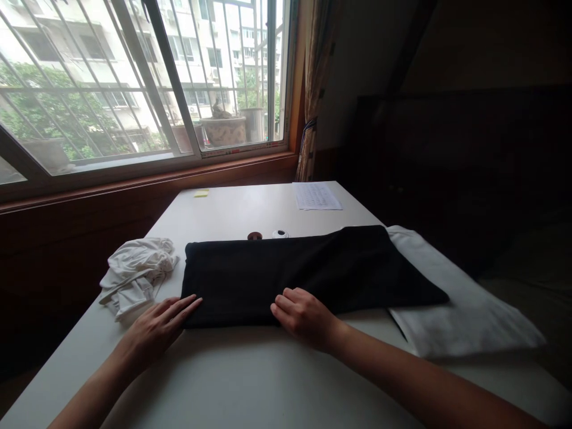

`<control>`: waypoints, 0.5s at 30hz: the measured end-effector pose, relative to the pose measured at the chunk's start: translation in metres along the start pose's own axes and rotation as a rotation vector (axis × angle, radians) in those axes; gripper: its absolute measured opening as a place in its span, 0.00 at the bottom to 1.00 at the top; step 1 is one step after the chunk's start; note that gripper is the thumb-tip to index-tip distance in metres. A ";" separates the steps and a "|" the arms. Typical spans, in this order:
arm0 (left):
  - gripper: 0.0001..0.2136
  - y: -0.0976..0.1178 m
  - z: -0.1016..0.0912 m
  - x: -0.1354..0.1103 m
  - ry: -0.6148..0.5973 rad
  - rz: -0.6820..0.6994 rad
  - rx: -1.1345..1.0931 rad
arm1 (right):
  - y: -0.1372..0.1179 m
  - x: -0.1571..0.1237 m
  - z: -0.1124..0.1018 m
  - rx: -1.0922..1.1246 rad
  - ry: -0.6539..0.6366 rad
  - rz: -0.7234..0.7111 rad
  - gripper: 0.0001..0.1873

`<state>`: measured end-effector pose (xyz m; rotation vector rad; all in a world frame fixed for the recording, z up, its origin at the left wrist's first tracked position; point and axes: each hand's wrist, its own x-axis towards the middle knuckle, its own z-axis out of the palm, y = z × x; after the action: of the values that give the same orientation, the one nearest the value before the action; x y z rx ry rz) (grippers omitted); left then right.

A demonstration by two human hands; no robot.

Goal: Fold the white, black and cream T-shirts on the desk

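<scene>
A black garment (304, 271) lies folded into a long band across the white table (250, 381). My left hand (158, 325) rests flat at its near left corner, fingers stretched out and touching the cloth's edge. My right hand (304, 316) sits on the near edge at the middle, fingers curled down onto the fabric; whether it pinches the cloth is unclear. A crumpled white garment (136, 274) lies just left of the black one, beside my left hand.
A folded white cloth (456, 298) lies under the black garment's right end at the table's right edge. A printed sheet (316, 195), a yellow note (201, 192) and two small round objects (267, 235) sit farther back. A barred window (134, 77) is behind.
</scene>
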<state>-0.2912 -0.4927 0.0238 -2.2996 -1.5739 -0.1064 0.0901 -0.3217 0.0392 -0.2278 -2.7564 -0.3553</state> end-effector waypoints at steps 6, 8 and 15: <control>0.32 0.001 -0.011 0.000 -0.072 -0.007 -0.016 | 0.005 -0.016 -0.001 0.026 0.031 -0.022 0.13; 0.32 0.002 -0.017 0.002 -0.082 -0.007 -0.006 | 0.005 -0.022 -0.003 0.038 0.031 -0.022 0.14; 0.25 0.009 -0.020 0.024 0.005 -0.040 -0.041 | -0.006 -0.034 0.000 0.136 0.069 0.020 0.13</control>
<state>-0.2717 -0.4812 0.0467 -2.2973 -1.6306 -0.1554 0.1207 -0.3312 0.0258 -0.2036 -2.6945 -0.1667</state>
